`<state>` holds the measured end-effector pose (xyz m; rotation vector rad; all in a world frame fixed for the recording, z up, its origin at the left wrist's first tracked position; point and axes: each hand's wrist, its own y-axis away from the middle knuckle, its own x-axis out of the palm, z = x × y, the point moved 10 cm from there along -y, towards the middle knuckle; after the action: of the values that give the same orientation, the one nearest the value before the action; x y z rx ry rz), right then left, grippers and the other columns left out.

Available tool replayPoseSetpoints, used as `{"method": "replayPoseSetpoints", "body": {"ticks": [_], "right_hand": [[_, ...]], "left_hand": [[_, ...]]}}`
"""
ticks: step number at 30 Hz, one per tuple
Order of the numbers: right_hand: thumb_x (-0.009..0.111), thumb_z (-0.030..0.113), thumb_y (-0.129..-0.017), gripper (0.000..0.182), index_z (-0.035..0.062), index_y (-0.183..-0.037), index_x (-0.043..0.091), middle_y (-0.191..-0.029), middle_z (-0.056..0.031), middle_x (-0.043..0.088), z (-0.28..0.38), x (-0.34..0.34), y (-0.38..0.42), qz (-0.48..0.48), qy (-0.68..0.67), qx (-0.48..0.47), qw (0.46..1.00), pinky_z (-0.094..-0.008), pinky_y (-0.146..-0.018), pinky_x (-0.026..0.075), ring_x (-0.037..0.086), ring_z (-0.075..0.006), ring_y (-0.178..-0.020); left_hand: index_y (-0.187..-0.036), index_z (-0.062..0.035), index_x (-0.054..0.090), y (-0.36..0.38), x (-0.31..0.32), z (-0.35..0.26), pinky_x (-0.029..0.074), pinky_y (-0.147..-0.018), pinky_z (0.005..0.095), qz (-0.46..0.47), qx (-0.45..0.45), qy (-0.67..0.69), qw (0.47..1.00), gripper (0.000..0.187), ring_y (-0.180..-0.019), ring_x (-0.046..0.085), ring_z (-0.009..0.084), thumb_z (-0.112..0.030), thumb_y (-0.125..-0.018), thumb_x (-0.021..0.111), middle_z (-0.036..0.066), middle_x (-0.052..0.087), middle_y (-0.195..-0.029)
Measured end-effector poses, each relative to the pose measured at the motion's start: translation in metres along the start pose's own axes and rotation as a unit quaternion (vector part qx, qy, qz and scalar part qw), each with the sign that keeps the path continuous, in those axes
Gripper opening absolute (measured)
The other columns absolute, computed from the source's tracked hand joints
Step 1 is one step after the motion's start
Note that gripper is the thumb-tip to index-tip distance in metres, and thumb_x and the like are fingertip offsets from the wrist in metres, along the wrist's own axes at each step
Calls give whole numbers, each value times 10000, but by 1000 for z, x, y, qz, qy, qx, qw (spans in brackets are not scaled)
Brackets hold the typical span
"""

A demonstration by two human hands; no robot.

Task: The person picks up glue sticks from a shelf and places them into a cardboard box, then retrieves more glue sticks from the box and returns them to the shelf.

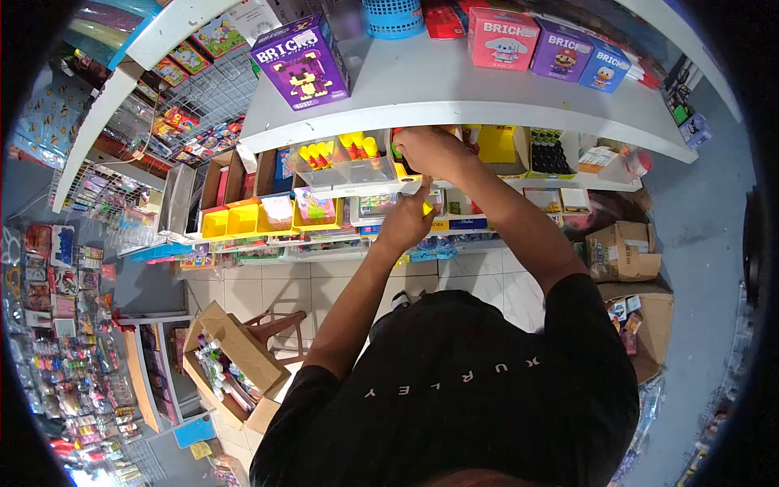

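My right hand [430, 152] reaches over a small box on the shelf below the white top shelf, its fingers bent downward; what they hold, if anything, is hidden. Just below and to the left, my left hand [408, 217] is at the shelf edge with its fingers curled, and a small yellow item [427, 209] shows beside them. Left of my right hand, a clear bin [367, 172] holds yellow-capped glue sticks [371, 148]. To the right are a yellow box [497, 148] and a box of black items [550, 156].
The top shelf [406, 89] carries a purple Bricks box [304, 69], smaller Bricks boxes [560, 50] and a blue basket [393, 18]. Yellow bins [243, 221] line the lower shelf. Open cartons [235, 365] and a brown stool [284, 329] stand on the floor.
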<state>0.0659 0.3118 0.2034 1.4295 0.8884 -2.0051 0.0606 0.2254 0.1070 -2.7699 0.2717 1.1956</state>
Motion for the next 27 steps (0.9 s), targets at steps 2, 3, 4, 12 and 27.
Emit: {"method": "replayPoseSetpoints", "body": {"ticks": [2,3,4,12,27], "right_hand": [[585,45,-797,91,-7,-806,660,-832,-208,663,-1,9,-4,10,15,-19,1000,-451,-782,527,660,-368,-816],[590,40,-789,89,-5,-811,664,-850,-207,665,1,6,-3,14,13,-17,1000,-447,-790,530,662,-364,-833],[595,35,-780,90,-3,-816,668,-868,-205,667,5,1,-1,18,10,-14,1000,-443,-798,533,664,-360,-850],[592,4,-756,109,-13,-826,674,-881,-214,666,0,9,0,20,-27,-9,999,-447,-804,531,667,-358,-869],[565,-9,-769,102,-21,-798,662,-938,-177,639,-22,26,5,-2,-90,51,995,-412,-821,511,641,-327,-881]], "left_hand": [[-1491,-44,257,-1,3,4,497,-803,535,-1,1,0,1000,724,-875,609,510,-240,-901,628,337,630,-928],[-1492,-43,255,-1,3,4,497,-800,534,-1,2,-1,1000,727,-870,610,508,-239,-900,629,336,631,-926],[-1493,-43,253,-1,3,5,497,-797,533,-1,3,-2,1000,730,-866,611,505,-238,-899,630,334,632,-925],[-1459,18,306,1,-1,0,507,-846,475,0,7,-13,1000,698,-959,646,431,-226,-899,642,281,658,-1015],[-1411,86,334,-2,-6,-3,497,-790,519,2,27,27,999,667,-869,624,478,-203,-888,631,342,628,-912]]}}
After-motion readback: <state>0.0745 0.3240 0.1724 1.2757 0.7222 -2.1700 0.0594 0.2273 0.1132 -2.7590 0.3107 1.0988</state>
